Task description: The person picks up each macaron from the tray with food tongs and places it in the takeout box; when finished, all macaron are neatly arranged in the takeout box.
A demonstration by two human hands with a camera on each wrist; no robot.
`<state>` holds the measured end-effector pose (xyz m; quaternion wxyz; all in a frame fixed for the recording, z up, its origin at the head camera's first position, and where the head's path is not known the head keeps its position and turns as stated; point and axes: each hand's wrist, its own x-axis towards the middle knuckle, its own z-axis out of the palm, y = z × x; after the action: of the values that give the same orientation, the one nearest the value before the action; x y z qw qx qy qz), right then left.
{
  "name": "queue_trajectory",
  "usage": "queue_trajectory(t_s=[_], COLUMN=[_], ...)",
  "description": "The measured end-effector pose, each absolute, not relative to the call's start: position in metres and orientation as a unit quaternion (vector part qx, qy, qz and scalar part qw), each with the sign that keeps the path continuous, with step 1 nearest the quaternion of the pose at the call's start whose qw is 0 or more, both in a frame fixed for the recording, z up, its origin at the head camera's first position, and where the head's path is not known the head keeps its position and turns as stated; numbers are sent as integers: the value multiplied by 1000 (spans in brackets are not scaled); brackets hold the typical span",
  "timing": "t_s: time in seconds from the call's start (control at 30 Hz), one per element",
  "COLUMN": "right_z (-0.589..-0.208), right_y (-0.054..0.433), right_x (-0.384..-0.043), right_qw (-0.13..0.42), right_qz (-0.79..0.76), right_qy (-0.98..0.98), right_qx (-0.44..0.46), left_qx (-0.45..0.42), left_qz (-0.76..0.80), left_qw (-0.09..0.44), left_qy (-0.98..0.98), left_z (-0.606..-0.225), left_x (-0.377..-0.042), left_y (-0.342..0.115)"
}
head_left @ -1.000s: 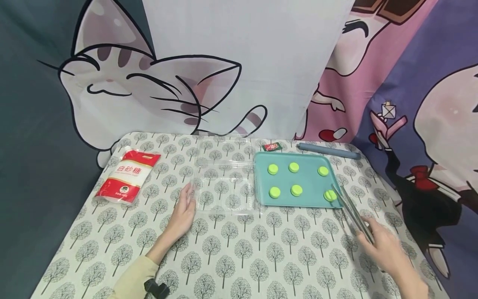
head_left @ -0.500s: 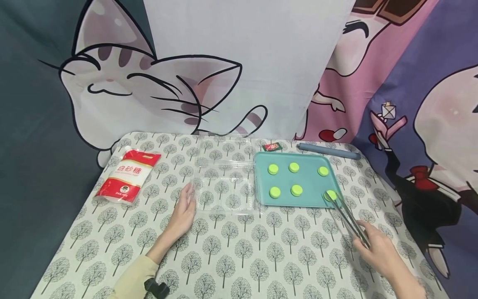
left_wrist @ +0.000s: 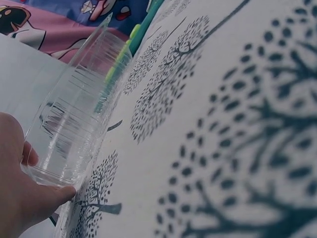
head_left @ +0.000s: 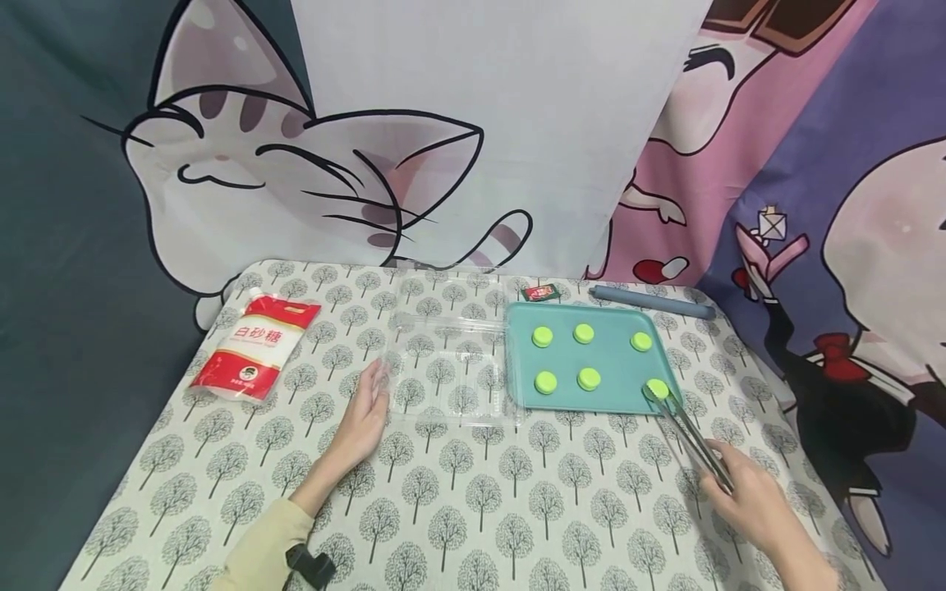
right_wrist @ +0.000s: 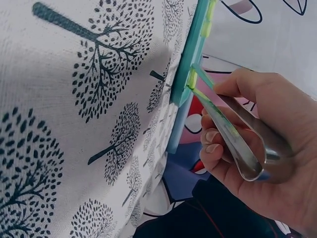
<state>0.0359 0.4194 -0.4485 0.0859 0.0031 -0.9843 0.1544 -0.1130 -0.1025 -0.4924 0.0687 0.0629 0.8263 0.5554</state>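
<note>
My left hand (head_left: 362, 414) holds the left side of a clear, open, hinged plastic box (head_left: 447, 322) lying on the cloth. In the left wrist view, the thumb (left_wrist: 57, 195) is at the box's lower edge, with a fingertip on its other side. In my right hand (head_left: 750, 492) is a pair of metal tongs (head_left: 695, 439), pinched between thumb and fingers. The tong tips straddle a lime-green macaron (head_left: 657, 389) at the front right corner of a teal tray (head_left: 613, 357). Several matching macarons (head_left: 589, 378) sit in two rows on that tray.
A red and white sugar bag (head_left: 254, 349) lies at the left. Behind the tray are a small red and green packet (head_left: 541, 292) and a blue-grey rod (head_left: 654, 301). Tree-patterned cloth (head_left: 451, 509) covers the table, and printed curtains hang behind it.
The tongs have swung left and come down from beside the corner macaron to straddle it. My left hand stays on the box; the whole head view has shifted slightly.
</note>
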Motion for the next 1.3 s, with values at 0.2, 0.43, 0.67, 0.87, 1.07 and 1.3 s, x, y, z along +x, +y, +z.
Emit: queue_trajectory(t_s=[0.2,0.43,0.67,0.87,1.07,1.3], right_z=[-444,-430,-409,-392,-382,-379], right_y=[418,411,391,368,345,321], right_x=[36,28,13,-3,-20,-43], right_qw=[97,124,137,124,121,109], right_qz=[153,156,153,152,159,173], right_qy=[-983,-978,-975,-973,-966,-955], right_qx=[18,52,86,121,165,216], left_qx=[64,66,61,56,54,54], left_qz=[555,557,560,558,560,560], left_qw=[70,70,68,72,72,72], left_qy=[827,825,824,825,824,824], left_z=[-493,-493,-492,-492,-492,-492], left_x=[-115,-116,-116,-115,-115,-116], left_y=[-103,-103,-101,-101,-101,-100])
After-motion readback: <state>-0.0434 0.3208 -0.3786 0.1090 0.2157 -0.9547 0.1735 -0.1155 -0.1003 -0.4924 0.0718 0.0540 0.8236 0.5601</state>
